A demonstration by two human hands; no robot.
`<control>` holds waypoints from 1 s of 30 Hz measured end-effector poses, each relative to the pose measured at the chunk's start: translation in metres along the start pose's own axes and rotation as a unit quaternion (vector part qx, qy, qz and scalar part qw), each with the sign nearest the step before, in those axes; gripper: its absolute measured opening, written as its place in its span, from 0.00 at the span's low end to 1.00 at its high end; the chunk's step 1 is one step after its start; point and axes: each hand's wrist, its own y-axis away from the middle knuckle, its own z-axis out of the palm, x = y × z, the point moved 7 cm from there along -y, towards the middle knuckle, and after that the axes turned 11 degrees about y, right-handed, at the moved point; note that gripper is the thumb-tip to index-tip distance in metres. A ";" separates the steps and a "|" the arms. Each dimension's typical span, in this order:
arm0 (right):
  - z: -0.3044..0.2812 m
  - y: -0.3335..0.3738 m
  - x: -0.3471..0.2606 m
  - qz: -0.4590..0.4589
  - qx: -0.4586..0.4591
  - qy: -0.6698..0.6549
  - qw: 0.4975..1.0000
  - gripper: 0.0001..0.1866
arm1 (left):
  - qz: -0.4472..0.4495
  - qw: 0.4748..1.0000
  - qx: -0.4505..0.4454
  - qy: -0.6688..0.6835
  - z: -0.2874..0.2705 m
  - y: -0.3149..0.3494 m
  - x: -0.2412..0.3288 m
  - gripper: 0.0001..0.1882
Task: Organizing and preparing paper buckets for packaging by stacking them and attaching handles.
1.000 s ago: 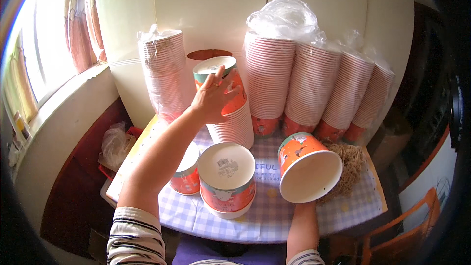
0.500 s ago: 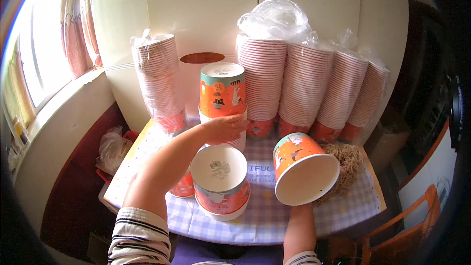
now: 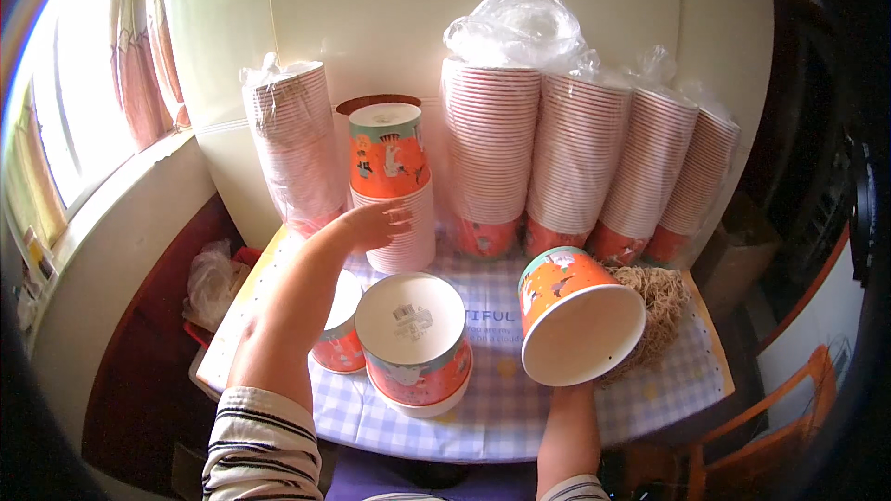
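Behind the left hand, its fingers loose and unclenched, I see remotely the upended tub stack, probably nested to save room; over the right hand, whose hidden grip I cannot tell, the tilted tub seems propped up; short of the left fingers, small print on the front tub is unreadable.

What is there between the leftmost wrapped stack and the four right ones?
The head view shows another stack of upside-down cups, partly behind the left hand.
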 end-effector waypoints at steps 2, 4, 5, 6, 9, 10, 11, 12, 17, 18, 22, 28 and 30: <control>0.042 -0.033 -0.011 -0.009 0.010 0.016 1.000 0.25 | -0.021 0.998 -0.046 -0.029 0.004 0.005 -0.003 0.14; 0.038 -0.025 -0.011 -0.017 0.015 0.035 0.999 0.24 | -0.066 0.997 -0.049 -0.002 0.033 0.011 -0.004 0.14; 0.040 -0.029 -0.010 -0.021 0.019 0.045 0.999 0.24 | -0.109 0.993 -0.049 0.023 0.048 0.012 -0.005 0.14; 0.027 -0.014 -0.006 -0.020 0.015 0.050 0.998 0.24 | -0.156 0.984 -0.051 0.067 0.061 0.023 -0.006 0.14; 0.022 -0.014 -0.014 -0.030 0.029 0.083 0.996 0.24 | -0.228 0.959 -0.021 0.167 0.045 0.030 -0.011 0.16; 0.028 -0.027 -0.022 -0.035 0.035 0.095 0.994 0.24 | -0.262 0.920 0.053 0.287 0.034 0.039 -0.020 0.19; 0.023 -0.031 -0.030 -0.039 0.039 0.107 0.993 0.24 | -0.330 0.850 0.085 0.402 0.032 0.055 -0.025 0.20; 0.022 -0.031 -0.032 -0.045 0.042 0.117 0.991 0.23 | -0.392 0.759 0.115 0.506 0.016 0.077 -0.030 0.21; 0.044 -0.001 -0.077 -0.204 0.191 0.280 0.919 0.13 | -0.348 0.640 0.138 0.671 -0.028 0.159 0.010 0.45; 0.047 0.004 -0.082 -0.239 0.183 0.367 0.880 0.13 | -0.349 0.665 0.084 0.655 -0.035 0.165 0.022 0.53; 0.088 0.001 -0.066 -0.329 0.090 0.457 0.821 0.08 | -0.366 0.651 -0.002 0.665 -0.025 0.175 0.067 0.63; 0.139 0.015 -0.061 -0.484 -0.031 0.575 0.659 0.04 | -0.372 0.641 0.160 0.652 -0.021 0.135 0.061 0.49; 0.144 0.016 -0.057 -0.503 -0.056 0.584 0.635 0.05 | -0.319 0.658 0.241 0.638 -0.019 0.107 0.049 0.32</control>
